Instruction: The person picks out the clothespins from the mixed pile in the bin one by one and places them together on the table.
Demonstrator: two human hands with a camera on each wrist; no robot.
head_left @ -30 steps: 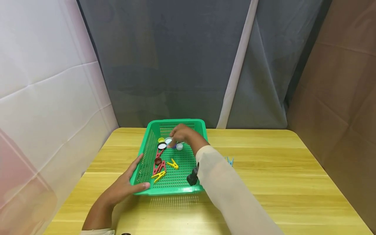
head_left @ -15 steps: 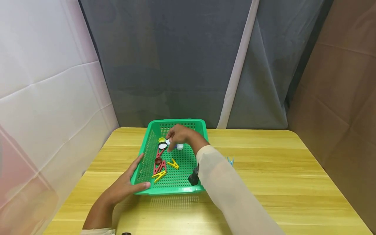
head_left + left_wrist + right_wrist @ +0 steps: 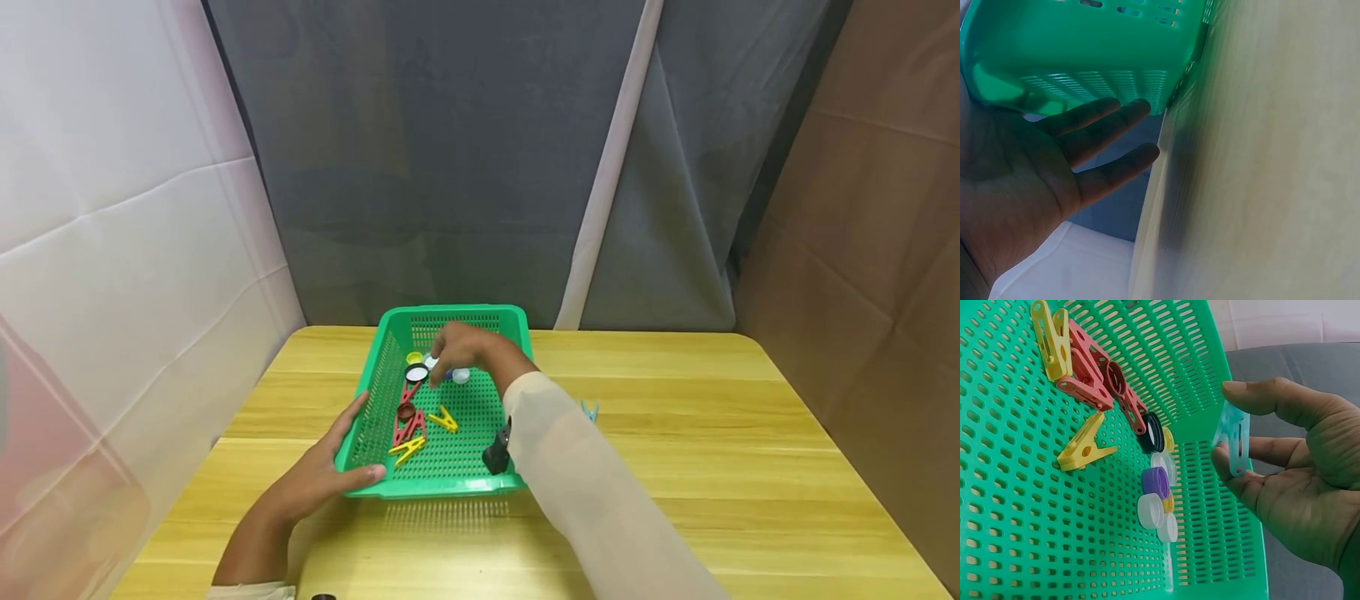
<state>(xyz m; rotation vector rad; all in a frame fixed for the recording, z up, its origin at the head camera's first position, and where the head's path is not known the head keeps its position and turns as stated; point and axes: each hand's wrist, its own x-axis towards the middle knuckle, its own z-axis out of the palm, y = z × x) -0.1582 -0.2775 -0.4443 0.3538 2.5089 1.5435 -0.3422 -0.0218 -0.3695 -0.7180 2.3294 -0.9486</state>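
Basket (image 3: 427, 490) on table (image 3: 675, 467). Inside: most caps (image 3: 417, 373) bunched at 11 to 1 o'clock, clothespins (image 3: 408, 429) running 10 to 7, one cap (image 3: 406, 412) among them, another clothespin (image 3: 444, 419) near centre. Left hand (image 3: 322, 467) on basket at 8; right hand (image 3: 459, 346) above caps, holding clip (image 3: 1235, 428). One more clothespin (image 3: 591, 412) on table, 3 o'clock.

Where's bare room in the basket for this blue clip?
Bare floor lies right of the lone yellow clip and between it and the basket's near rim. Crowded: along the left wall with red clips, at the far end with caps.
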